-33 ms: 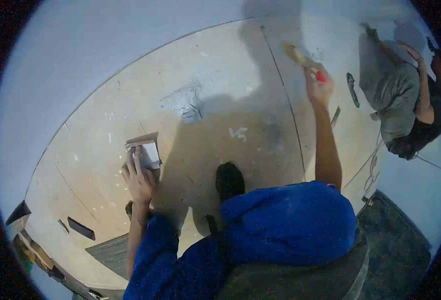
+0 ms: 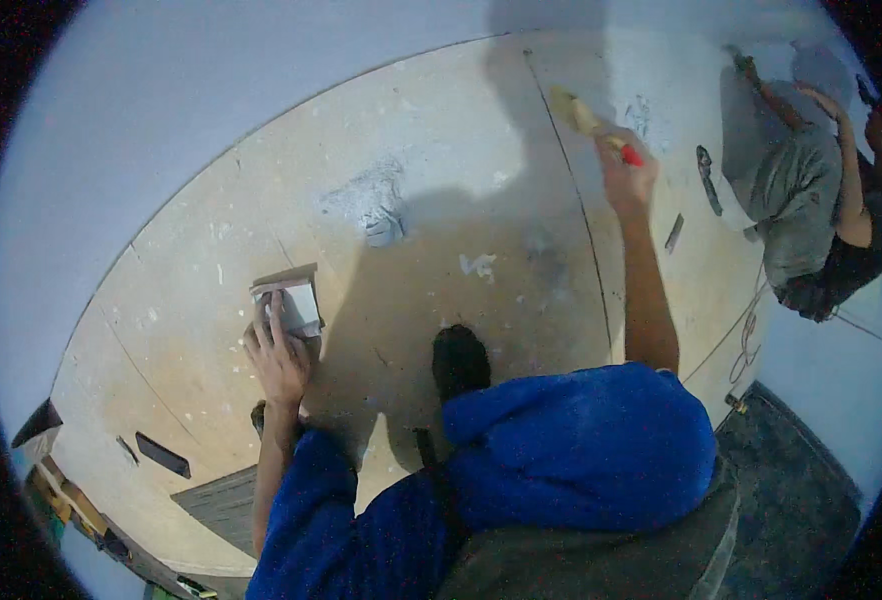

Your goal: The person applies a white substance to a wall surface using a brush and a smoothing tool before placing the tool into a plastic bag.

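While my left hand [image 2: 283,365] lies over a white squarish piece [image 2: 304,308] on the pale floor [image 2: 181,340], fingers stretched forward across its top, my right hand [image 2: 628,178] is way out ahead and closed around a yellowish brush [image 2: 575,112] with a bit of red at the grip. Can't tell if my left thumb is actually pinching anything, tbh. The brush head is right by the dark seam [image 2: 581,200], though I can't say whether it's touching down. Between my hands there's a grey smeary patch [image 2: 379,205], and closer in, my dark shoe [image 2: 460,362]. A dark flat slab [image 2: 162,455] lies off to my left, and a co-worker [image 2: 801,195] is down low on my right.
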The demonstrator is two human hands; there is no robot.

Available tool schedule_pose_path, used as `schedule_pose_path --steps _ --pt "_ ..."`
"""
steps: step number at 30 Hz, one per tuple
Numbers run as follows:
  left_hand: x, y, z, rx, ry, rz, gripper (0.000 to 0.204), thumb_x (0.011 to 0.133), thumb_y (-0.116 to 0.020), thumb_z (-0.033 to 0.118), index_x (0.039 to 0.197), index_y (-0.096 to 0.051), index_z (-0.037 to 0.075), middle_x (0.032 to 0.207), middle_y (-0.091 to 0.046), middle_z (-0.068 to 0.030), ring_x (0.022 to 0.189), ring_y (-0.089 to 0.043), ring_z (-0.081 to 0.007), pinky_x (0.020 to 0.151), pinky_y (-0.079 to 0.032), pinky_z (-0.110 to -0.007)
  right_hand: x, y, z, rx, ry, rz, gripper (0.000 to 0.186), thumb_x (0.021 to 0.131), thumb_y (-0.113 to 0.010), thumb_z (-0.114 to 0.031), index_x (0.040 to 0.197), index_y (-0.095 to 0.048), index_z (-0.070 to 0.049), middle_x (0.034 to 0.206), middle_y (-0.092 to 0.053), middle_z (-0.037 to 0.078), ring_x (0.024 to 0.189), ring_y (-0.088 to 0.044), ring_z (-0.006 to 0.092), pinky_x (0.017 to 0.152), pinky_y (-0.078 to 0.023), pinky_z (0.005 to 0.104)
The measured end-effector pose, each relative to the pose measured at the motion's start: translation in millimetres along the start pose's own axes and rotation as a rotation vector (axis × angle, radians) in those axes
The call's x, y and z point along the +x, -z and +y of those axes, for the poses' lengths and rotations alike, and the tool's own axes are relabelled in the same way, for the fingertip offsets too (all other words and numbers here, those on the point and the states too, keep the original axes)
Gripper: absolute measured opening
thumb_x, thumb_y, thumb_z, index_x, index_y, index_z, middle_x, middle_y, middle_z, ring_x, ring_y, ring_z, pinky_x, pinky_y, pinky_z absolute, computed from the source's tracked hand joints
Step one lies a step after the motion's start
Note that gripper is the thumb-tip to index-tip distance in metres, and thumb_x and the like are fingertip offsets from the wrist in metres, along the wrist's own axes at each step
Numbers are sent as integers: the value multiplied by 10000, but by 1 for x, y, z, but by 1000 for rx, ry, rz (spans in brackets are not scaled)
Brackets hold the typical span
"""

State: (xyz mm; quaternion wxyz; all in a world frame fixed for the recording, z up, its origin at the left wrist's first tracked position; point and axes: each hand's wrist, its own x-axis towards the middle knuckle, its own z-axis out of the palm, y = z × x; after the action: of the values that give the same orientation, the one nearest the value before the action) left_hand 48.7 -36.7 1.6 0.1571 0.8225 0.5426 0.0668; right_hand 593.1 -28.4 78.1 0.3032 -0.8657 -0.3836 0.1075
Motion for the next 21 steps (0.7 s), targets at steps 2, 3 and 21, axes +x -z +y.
schedule_pose_path --steps 2,3,21 --pt "-5 -8 -7 28 15 -8 723 809 -501 140 1505 -324 64 1463 -389 -232 1181 -411 -470 1022 -330 -563 -13 -44 25 480 220 -44 153 893 -688 -55 1043 -713 -37 920 -684 27 794 -585 77 704 -476 234" --pt "-7 -8 -9 23 24 -19 728 809 -505 136 1507 -318 57 1462 -387 -237 1183 -410 -474 1023 -329 -565 -20 -51 14 452 220 -68 144 891 -697 -89 1028 -715 -48 888 -688 24 769 -580 72 688 -475 233" --pt "-25 33 -12 -32 -73 -242 735 811 -620 178 1480 -336 67 1465 -356 -285 1213 -438 -513 984 -416 -560 0 -69 -23 -143 542 -31 220 906 -695 -233 1047 -704 -65 872 -715 61 750 -629 125 691 -495 274"
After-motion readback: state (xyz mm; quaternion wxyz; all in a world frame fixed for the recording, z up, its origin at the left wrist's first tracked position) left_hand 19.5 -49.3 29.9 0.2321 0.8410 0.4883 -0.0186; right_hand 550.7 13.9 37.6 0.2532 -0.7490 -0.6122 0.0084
